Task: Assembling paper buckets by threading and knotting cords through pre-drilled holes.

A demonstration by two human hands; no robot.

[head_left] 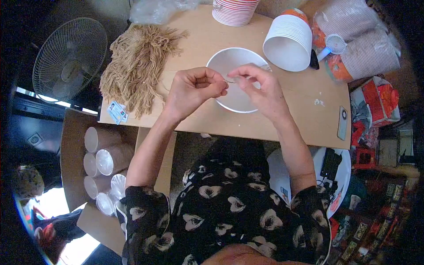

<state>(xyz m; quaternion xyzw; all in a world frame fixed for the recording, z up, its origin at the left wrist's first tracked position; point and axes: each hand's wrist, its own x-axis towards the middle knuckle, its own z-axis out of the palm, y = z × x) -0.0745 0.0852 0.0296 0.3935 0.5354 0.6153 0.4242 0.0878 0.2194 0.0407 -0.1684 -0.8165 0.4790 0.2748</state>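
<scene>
Above a white paper bucket (240,100), my two hands meet with their fingertips almost touching. My left hand (190,90) is closed in a pinch, its fingers curled, on a thin tan string. Facing it, my right hand (265,92) pinches the same string between thumb and forefinger. Only a short bit of string shows between the fingertips. To the left of my left hand lies a large loose bundle of tan strings (137,66), and a thin strand seems to trail beside my wrist.
Nested white paper buckets (289,42) lie on their side at the back right, near bagged stacks (366,53) and a small handheld fan (335,45). Another stack (234,11) stands at the back. A phone (342,123) lies at the right edge. Below left, a carton (73,141) holds wrapped stacks.
</scene>
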